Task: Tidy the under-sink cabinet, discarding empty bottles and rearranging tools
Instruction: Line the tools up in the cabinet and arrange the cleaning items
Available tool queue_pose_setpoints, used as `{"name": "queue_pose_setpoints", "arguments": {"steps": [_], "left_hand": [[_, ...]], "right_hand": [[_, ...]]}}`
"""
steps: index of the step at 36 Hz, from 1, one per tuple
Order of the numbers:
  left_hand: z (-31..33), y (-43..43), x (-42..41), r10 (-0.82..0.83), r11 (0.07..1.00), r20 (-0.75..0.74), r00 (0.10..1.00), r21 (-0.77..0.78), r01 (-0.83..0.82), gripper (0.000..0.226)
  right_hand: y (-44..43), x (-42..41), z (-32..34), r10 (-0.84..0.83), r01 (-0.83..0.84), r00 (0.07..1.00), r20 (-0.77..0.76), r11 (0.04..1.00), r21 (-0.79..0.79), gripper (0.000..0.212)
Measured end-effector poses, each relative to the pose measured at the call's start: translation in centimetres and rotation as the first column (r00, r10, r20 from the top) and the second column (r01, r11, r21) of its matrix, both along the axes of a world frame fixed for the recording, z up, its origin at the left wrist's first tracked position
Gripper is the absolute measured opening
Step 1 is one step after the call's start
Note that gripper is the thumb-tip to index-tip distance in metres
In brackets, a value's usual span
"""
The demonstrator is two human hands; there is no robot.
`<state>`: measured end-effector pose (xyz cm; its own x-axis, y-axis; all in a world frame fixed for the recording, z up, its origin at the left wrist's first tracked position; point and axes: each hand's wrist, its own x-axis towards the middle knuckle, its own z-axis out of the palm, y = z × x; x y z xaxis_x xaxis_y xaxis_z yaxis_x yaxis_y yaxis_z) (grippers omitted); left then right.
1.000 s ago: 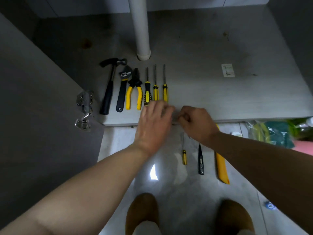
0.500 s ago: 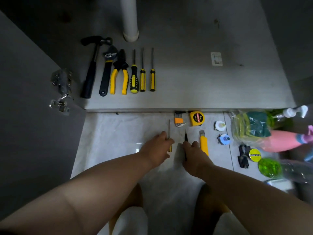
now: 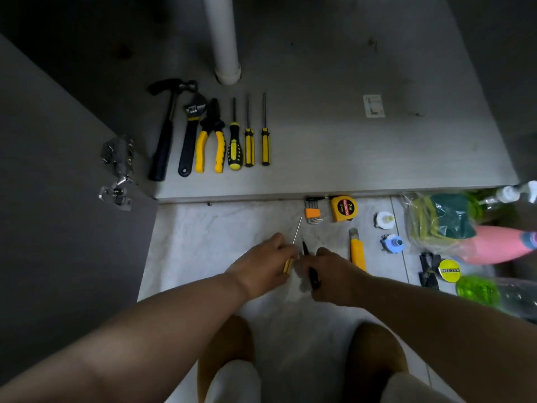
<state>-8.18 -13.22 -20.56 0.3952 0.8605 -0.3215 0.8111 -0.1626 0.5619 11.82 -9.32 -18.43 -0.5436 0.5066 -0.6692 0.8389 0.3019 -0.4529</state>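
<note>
On the cabinet floor (image 3: 363,158) lies a neat row: hammer (image 3: 164,135), adjustable wrench (image 3: 190,132), yellow pliers (image 3: 211,138) and three screwdrivers (image 3: 249,138). Down on the tiled floor, my left hand (image 3: 261,266) grips a small yellow-handled screwdriver (image 3: 296,231) whose thin shaft points up past my fingers. Beside it my right hand (image 3: 334,274) holds a slim black pen-like tool (image 3: 309,264). The two hands nearly touch.
A yellow utility knife (image 3: 357,248), hex key set (image 3: 313,212) and tape measure (image 3: 343,208) lie on the tiles. Plastic caps, a bag of sponges (image 3: 441,219), a pink bottle (image 3: 494,242) and a clear bottle (image 3: 511,295) crowd the right. The open door (image 3: 58,199) stands left; a white pipe (image 3: 223,39) rises behind.
Both hands drew back from the cabinet edge to the tiles. The left closed on the small screwdriver and the right on the black tool, lifting both off the floor.
</note>
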Motion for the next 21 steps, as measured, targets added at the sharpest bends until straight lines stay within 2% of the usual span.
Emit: {"name": "queue_pose_setpoints", "arguments": {"steps": [2, 4, 6, 9, 11, 13, 15, 18, 21], "left_hand": [[1.5, 0.6, -0.4, -0.012, 0.992, 0.016, 1.0, 0.128, 0.009, 0.036], [3.3, 1.5, -0.8, 0.009, 0.961, 0.021, 1.0, 0.275, -0.015, 0.037], [5.3, 2.9, -1.3, 0.089, 0.912, 0.087, 0.992, 0.393, -0.116, 0.039], [8.2, 6.0, -2.3, 0.236, 0.799, 0.18, 0.955, 0.524, -0.296, 0.039], [9.7, 8.2, -2.8, 0.319, 0.759, 0.182, 0.93, 0.539, -0.366, 0.042], [10.7, 10.2, -3.1, 0.356, 0.764, 0.131, 0.925, 0.529, -0.369, 0.044], [11.1, 12.0, -3.2, 0.343, 0.802, -0.005, 0.939, 0.522, -0.29, 0.044], [10.8, 13.9, -3.0, 0.287, 0.864, -0.17, 0.943, 0.471, -0.178, 0.042], [10.1, 15.2, -2.9, 0.265, 0.892, -0.264, 0.927, 0.433, -0.132, 0.042]], "right_hand": [[1.6, -0.1, 2.0, 0.089, -0.089, 0.993, -0.075, 0.996, 0.001, 0.04], [3.4, -0.3, 4.5, 0.1, -0.101, 0.982, -0.162, 0.995, 0.004, 0.033], [5.2, -0.6, 7.0, 0.025, -0.025, 0.96, -0.277, 1.0, 0.002, 0.032], [7.7, -1.4, 9.7, -0.192, 0.191, 0.87, -0.455, 0.98, -0.049, 0.031], [9.3, -2.1, 10.6, -0.288, 0.31, 0.813, -0.506, 0.95, -0.042, 0.031], [10.7, -2.7, 10.8, -0.304, 0.391, 0.805, -0.509, 0.918, 0.069, 0.032], [11.7, -3.0, 10.5, -0.313, 0.443, 0.818, -0.483, 0.878, 0.18, 0.033], [12.7, -2.9, 9.5, -0.355, 0.48, 0.822, -0.445, 0.853, 0.207, 0.032], [13.5, -2.8, 8.3, -0.349, 0.469, 0.84, -0.415, 0.852, 0.233, 0.032]]}}
